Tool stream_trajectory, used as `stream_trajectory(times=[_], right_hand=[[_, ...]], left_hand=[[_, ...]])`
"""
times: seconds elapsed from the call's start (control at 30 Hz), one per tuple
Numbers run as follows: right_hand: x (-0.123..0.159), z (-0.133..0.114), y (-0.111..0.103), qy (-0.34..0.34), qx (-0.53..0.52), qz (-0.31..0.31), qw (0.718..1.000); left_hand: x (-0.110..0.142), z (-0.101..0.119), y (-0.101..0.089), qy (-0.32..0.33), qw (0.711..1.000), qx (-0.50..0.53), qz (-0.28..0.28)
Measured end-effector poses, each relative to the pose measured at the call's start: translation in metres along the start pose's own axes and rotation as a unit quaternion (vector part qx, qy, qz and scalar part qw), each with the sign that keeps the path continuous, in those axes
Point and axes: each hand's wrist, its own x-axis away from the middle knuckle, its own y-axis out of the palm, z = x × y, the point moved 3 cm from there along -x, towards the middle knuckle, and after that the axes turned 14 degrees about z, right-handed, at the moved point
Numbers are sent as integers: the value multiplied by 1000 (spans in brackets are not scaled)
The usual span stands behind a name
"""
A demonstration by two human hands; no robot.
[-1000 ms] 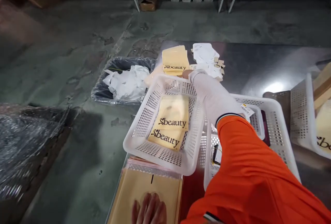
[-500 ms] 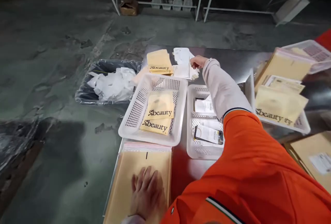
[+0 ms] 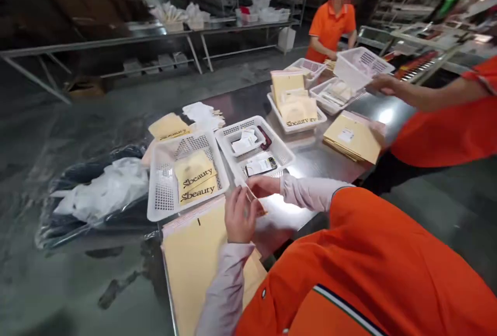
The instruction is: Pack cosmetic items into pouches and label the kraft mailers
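Close together over the near edge of the right basket are my left hand (image 3: pixel 238 217) and my right hand (image 3: pixel 264 186), with fingers closed. Between them they hold a thin white and orange item (image 3: pixel 261 207), tilted and partly covered; its kind cannot be made out. Under my left forearm lies a stack of large yellow padded envelopes (image 3: pixel 194 268). Just beyond my hands, a white basket (image 3: pixel 285 156) holds phone cases with white labels (image 3: pixel 261 165) and a smaller tray (image 3: pixel 256 145). The white basket to its left (image 3: pixel 157 199) contains yellow "beauty" envelopes (image 3: pixel 198 173).
A lined bin of white paper scraps (image 3: pixel 104 188) stands left of the table. White papers (image 3: pixel 204 116) and more envelopes (image 3: pixel 169 125) lie behind the baskets. On the right, a co-worker's hand (image 3: pixel 382 85) holds a white basket (image 3: pixel 359 67) near an envelope stack (image 3: pixel 351 136). Another person (image 3: pixel 330 30) stands beyond.
My right hand has come back from the white papers, and my left hand has lifted off the envelope stack. Both now meet on a thin item. The view has swung right, showing co-workers.
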Motion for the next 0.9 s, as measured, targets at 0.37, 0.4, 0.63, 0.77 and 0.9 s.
stream_trajectory(times=[0.37,0.4,0.63,0.77,0.9], right_hand=[[102,106,9,-151,22,389,908],[104,116,8,-112,-34,364,924],[123,144,-33,-138,-10,268,953],[138,129,-79,-170,100,267,943],[157,119,-140,-88,189,229,951]], left_hand=[[92,10,-11,-576,797,182,22],[93,12,-9,-557,808,190,16],[85,20,21,-376,901,5,-216],[77,29,57,-316,889,-68,-324],[59,18,99,-340,884,-110,-300]])
